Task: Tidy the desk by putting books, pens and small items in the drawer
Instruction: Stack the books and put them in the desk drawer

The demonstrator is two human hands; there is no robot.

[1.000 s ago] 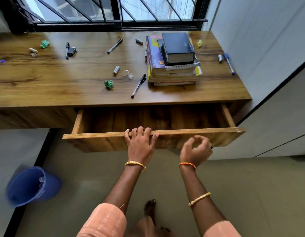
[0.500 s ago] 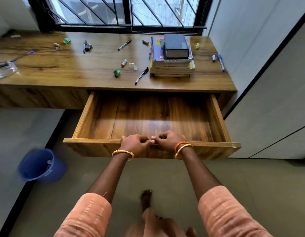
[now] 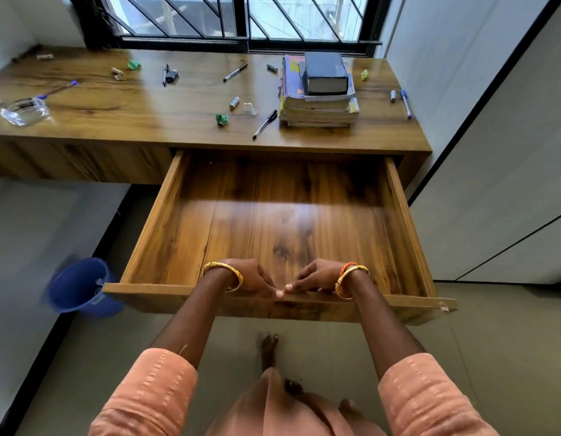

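The wooden drawer (image 3: 408, 234) stands pulled far out from under the desk (image 3: 147, 121), and nothing lies inside it. My left hand (image 3: 254, 280) and my right hand (image 3: 317, 278) both grip the middle of its front edge, thumbs nearly touching. A stack of books (image 3: 317, 102) with a thick black book (image 3: 326, 73) on top sits at the desk's right. Pens lie scattered: a black pen (image 3: 265, 124) beside the stack, another pen (image 3: 235, 71) farther back, a blue pen (image 3: 405, 103) at the far right. A crumpled green bit (image 3: 222, 118) lies near the desk's front.
A glass ashtray (image 3: 25, 111) sits at the desk's left with a blue pen (image 3: 57, 89) behind it. A blue bucket (image 3: 81, 289) stands on the floor left of the drawer. White panels close off the right side; a barred window runs behind the desk.
The drawer has slid out from slightly open to almost fully open. My right hand joined my left on the front edge, and both have pulled it toward me.
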